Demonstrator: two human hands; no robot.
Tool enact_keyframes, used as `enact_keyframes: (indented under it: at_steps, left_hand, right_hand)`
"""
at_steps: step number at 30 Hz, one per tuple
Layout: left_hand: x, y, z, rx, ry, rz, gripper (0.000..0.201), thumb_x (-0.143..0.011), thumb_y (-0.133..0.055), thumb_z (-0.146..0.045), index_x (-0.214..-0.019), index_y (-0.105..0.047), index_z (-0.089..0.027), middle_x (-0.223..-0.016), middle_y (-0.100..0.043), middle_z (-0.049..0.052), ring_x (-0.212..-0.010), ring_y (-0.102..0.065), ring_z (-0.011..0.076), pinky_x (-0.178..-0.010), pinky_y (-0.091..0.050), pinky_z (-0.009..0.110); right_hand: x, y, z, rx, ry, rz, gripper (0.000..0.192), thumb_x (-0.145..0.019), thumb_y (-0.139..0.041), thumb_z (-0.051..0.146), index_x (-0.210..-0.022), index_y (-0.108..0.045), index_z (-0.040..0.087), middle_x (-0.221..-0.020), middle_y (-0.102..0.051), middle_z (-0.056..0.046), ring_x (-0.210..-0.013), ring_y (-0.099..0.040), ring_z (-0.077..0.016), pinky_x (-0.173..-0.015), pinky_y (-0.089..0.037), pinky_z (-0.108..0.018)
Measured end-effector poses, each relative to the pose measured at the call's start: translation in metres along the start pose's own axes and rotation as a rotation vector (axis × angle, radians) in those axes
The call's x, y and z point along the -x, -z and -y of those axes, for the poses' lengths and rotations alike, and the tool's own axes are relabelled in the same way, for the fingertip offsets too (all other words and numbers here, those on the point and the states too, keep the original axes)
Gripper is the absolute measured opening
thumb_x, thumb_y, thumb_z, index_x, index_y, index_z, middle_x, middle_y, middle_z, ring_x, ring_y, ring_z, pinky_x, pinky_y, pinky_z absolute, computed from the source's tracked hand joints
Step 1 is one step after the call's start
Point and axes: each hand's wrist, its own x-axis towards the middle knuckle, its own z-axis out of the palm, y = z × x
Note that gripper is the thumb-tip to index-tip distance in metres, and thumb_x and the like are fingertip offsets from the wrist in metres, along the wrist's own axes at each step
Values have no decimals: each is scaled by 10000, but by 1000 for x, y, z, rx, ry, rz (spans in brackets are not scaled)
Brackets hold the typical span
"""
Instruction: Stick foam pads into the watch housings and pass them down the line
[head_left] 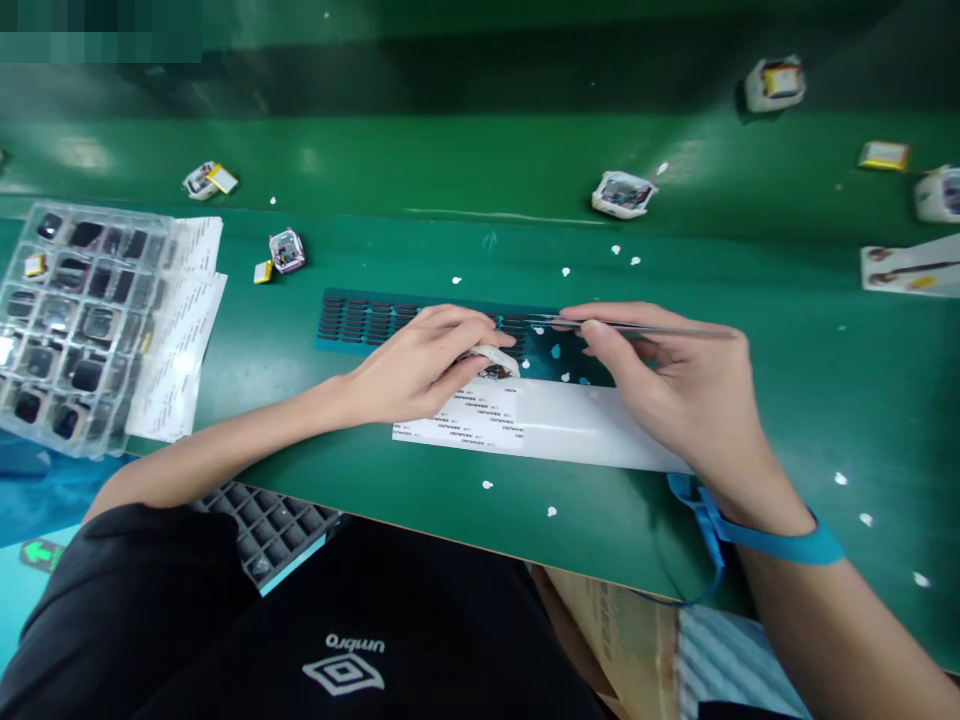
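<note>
Pinning a small white device (495, 360) against the sheet of printed labels (480, 412), the left hand (420, 365) lay with its fingers curled down and closed over the piece near the middle of the green tabletop (420, 250). The right hand (675, 385) pinched a pair of metal tweezers (637, 327) between thumb and forefinger, fingers clamped on them, the tip pointing left toward the device and lying over a dark sheet of small black pads (360, 320). That sheet sat just beyond the label sheet, touching its far edge. A blue wrist strap (780, 545) circled the right wrist. At the far left stood a clear plastic tray (67, 320) of dark parts, with more label sheets (180, 330) just beside it. Other small white devices (622, 193) lay scattered well apart on the far side of the tabletop.
</note>
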Motion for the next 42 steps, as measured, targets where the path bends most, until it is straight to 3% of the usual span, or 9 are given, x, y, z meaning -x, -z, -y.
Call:
enact_keyframes:
  at_steps: [5,13,19,25,27,30,33,37,42]
  left_hand:
    - [0,-4,-2,-23,84,155,429,-1128,-341,-324,-1434,-579,-140,-1438,-674,165,-1413,-553,278,-1123,-455,454]
    - [-3,-2,-7,-45,82,181,422,-1135,-300,-316,-1330,-639,-157,-1474,-675,129,-1416,-527,282,-1097,-416,443]
    - [-6,-1,-2,-8,128,222,411,-1124,-314,-318,-1349,-613,-149,-1437,-668,158,-1400,-538,285,-1102,-427,459]
    - [-3,12,-19,214,-61,23,185,-1063,-512,-268,-1101,-683,-207,-1330,-758,114,-1304,-649,270,-1144,-456,482]
    - [-5,26,-29,450,47,-160,148,-1059,-546,-284,-1080,-681,-225,-1171,-803,85,-1130,-729,237,-1060,-529,443]
    - [-12,48,-32,782,508,-431,132,-1051,-585,-292,-1060,-674,-196,-931,-785,58,-812,-729,170,-769,-582,305]
    - [-18,56,-24,1034,767,-438,131,-998,-606,-230,-953,-682,-134,-861,-767,73,-612,-625,110,-601,-524,233]
    - [-15,41,-19,1156,849,-359,146,-955,-603,-148,-901,-729,-98,-853,-749,81,-591,-576,81,-537,-476,197]
    - [-8,17,-26,1146,875,-465,94,-889,-754,-175,-817,-707,-137,-745,-660,-7,-594,-584,55,-545,-523,168]
  right_hand:
    - [-1,-1,-3,-14,2,12,194,-1032,-648,359,-1024,-832,296,-1050,-838,-12,-873,-777,-226,-703,-587,-384]
    - [-5,-3,-6,23,123,27,190,-1041,-651,270,-1060,-827,340,-1015,-837,25,-850,-774,-218,-682,-610,-385]
    - [-10,-6,-2,155,265,-161,199,-1030,-670,206,-1085,-823,319,-1006,-839,-9,-840,-777,-217,-741,-633,-400]
    - [-5,2,4,166,435,-249,408,-979,-692,59,-1284,-769,319,-1156,-822,-49,-990,-806,-229,-815,-663,-392]
    - [0,3,8,190,518,-287,533,-931,-721,-3,-1343,-740,335,-1192,-812,-50,-1029,-802,-234,-842,-663,-392]
    - [9,2,15,256,583,-320,642,-878,-762,-45,-1405,-705,317,-1210,-807,-59,-990,-791,-217,-790,-657,-354]
    - [17,2,22,335,643,-270,698,-866,-773,-53,-1465,-656,286,-1248,-793,-50,-984,-773,-207,-782,-653,-339]
    - [28,4,34,364,638,-83,765,-892,-764,-21,-1562,-553,282,-1339,-749,-33,-1069,-762,-234,-834,-665,-369]
    - [31,7,45,354,637,130,653,-979,-687,56,-1536,-568,376,-1362,-724,36,-1039,-787,-242,-803,-680,-382]
